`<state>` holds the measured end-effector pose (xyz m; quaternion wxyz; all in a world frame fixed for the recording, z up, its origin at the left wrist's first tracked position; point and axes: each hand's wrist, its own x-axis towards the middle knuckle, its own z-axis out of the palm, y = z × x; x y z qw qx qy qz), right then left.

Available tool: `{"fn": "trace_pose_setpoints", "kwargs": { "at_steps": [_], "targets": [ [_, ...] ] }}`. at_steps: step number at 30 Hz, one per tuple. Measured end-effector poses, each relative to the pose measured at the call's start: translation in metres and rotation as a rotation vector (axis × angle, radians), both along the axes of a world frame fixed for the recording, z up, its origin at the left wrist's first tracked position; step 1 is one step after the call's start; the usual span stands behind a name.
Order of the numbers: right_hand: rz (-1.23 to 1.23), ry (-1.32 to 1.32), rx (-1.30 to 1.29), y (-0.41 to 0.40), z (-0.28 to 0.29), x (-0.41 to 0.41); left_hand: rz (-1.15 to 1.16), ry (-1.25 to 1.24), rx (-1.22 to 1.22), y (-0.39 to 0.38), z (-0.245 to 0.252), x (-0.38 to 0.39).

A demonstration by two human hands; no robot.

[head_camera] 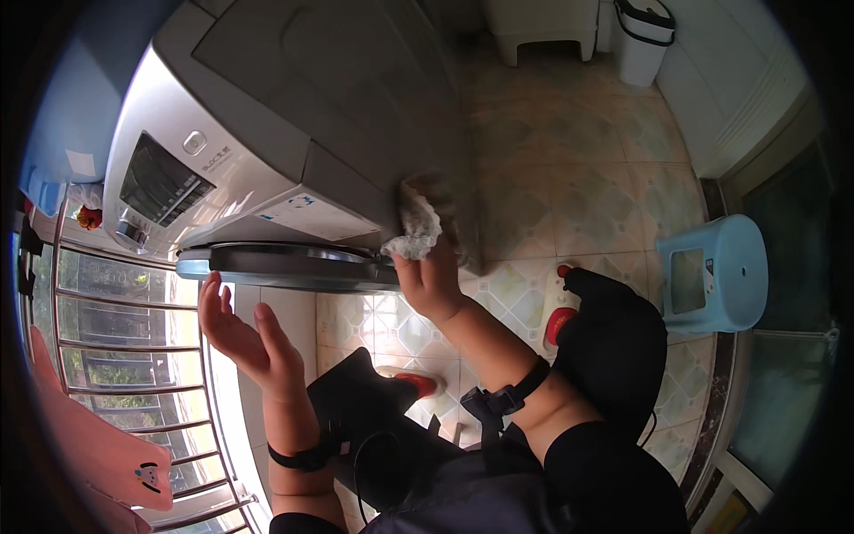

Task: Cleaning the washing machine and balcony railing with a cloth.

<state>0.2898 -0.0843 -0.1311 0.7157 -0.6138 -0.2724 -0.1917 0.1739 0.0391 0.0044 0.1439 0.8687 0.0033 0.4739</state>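
A silver front-loading washing machine (267, 160) fills the upper left of the view. Its round door (300, 267) has a dark and pale-blue rim and appears to stand ajar; I cannot tell its exact angle. Between the fingers of my right hand (430, 284) is a crumpled, wet-looking white cloth or tissue (421, 230), up against the machine's body beside the door. My left hand (250, 334) holds nothing, its fingers apart, just below the door's outer edge. The control panel (163, 180) sits up and left of it.
On the right, a light-blue plastic stool (717, 274) stands on the tiled floor (587, 180). Metal window bars (130, 347) run along the left, with a pink cloth (113, 440) hanging there. A white bin (644, 43) is at the back by the wall.
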Motion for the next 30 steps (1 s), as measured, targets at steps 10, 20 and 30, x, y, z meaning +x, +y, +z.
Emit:
{"fn": "trace_pose_setpoints", "kwargs": {
  "at_steps": [10, 20, 30],
  "targets": [
    [0.225, 0.288, 0.110, -0.003, 0.023, 0.056, 0.143, -0.093, 0.823, -0.027, 0.156, 0.085],
    [0.001, 0.737, -0.305, 0.044, -0.114, 0.065, 0.124, 0.031, 0.881, -0.042, 0.136, 0.130],
    [0.210, -0.127, 0.193, -0.005, 0.151, 0.072, 0.107, 0.032, 0.824, -0.043, 0.129, 0.130]
  ]
}}
